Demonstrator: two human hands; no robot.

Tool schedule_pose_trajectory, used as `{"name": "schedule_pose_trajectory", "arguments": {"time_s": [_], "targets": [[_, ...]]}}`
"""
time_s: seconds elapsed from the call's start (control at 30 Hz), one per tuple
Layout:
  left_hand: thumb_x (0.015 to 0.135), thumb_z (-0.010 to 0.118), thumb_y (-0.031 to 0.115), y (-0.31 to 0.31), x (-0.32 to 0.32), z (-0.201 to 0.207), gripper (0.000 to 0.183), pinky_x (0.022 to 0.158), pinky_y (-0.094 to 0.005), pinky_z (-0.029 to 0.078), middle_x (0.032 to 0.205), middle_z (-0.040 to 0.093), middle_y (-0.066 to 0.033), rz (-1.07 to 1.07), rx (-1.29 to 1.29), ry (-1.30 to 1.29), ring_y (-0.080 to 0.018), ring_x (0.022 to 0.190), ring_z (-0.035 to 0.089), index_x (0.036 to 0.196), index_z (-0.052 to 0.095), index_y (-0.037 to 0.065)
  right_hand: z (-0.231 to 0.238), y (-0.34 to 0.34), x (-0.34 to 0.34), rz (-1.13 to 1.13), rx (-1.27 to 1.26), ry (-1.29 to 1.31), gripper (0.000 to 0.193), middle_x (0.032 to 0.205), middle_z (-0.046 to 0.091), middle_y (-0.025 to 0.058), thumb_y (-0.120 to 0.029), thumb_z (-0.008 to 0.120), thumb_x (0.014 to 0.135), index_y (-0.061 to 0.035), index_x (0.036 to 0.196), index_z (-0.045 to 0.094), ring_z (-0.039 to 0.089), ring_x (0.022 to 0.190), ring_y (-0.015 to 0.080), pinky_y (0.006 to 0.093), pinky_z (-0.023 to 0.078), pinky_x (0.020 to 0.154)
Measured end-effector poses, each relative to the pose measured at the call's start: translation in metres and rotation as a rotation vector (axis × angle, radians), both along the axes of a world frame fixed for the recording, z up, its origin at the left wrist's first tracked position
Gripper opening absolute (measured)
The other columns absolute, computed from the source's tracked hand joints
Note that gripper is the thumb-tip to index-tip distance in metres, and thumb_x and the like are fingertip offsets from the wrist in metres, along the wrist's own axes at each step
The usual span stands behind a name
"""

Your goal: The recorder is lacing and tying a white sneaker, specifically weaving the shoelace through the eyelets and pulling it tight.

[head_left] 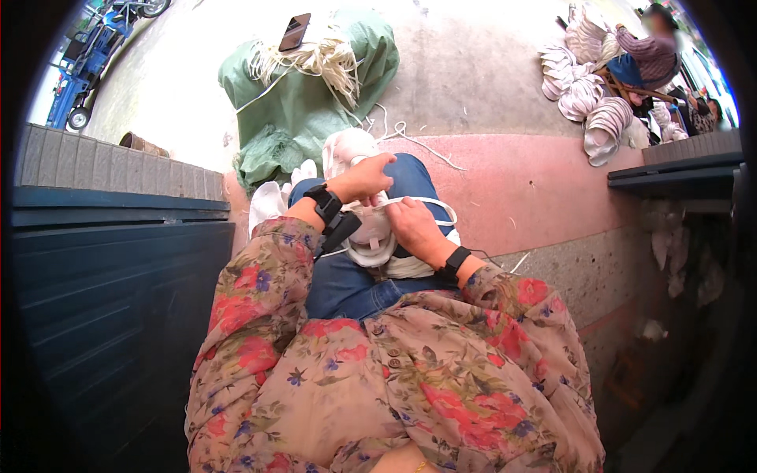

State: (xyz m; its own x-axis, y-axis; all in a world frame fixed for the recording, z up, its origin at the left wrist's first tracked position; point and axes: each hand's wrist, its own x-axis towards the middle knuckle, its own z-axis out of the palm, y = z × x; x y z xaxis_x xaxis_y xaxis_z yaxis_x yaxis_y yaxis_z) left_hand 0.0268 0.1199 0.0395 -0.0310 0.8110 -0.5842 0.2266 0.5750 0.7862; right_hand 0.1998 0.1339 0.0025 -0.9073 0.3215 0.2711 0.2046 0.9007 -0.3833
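Note:
A white cord (443, 206) makes a loop above my right knee. My right hand (415, 226) is closed, pinching the cord between thumb and fingers. Just to its left, my left hand (364, 180) has one finger stretched forward while its lower fingertips close on the cord. White cloth pieces (372, 236) with curved, padded-looking edges rest on my lap under both hands. Beyond my left hand another white cloth piece (347, 150) lies on my knees. My fingers partly hide where cord and cloth meet.
Ahead stands a green-draped stand (284, 110) bearing a bundle of white cords (335, 67) and a phone (295, 31). A dark blue panel (118, 276) is close on my left. At far right a seated person (650, 59) is beside stacked white cloth pieces (607, 130).

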Motion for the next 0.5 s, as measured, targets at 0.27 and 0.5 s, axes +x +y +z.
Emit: {"name": "schedule_pose_trajectory", "arguments": {"time_s": [0.27, 0.5], "targets": [[0.065, 0.053, -0.006, 0.013, 0.015, -0.008, 0.067, 0.037, -0.0278, 0.043, 0.07, 0.059, -0.0117, -0.367, 0.031, 0.165, -0.016, 0.045, 0.055, 0.127, 0.031, 0.0, 0.013, -0.006, 0.001, 0.083, 0.18, -0.095, 0.023, 0.076, 0.055, 0.0063, -0.012, 0.051, 0.068, -0.0026, 0.089, 0.055, 0.051, 0.077, 0.0205, 0.0325, 0.039, 0.066], [0.073, 0.06, 0.006, -0.01, -0.019, 0.022, 0.063, 0.035, -0.0191, 0.035, 0.059, 0.054, -0.0032, 0.17, -0.06, -0.211, -0.0077, 0.041, 0.049, 0.128, 0.03, 0.001, 0.017, 0.003, -0.015, 0.095, 0.308, -0.274, 0.011, 0.083, 0.052, 0.0079, -0.015, 0.051, 0.067, -0.0088, 0.067, 0.06, 0.046, 0.086, 0.0207, 0.0355, 0.033, 0.07]]}}
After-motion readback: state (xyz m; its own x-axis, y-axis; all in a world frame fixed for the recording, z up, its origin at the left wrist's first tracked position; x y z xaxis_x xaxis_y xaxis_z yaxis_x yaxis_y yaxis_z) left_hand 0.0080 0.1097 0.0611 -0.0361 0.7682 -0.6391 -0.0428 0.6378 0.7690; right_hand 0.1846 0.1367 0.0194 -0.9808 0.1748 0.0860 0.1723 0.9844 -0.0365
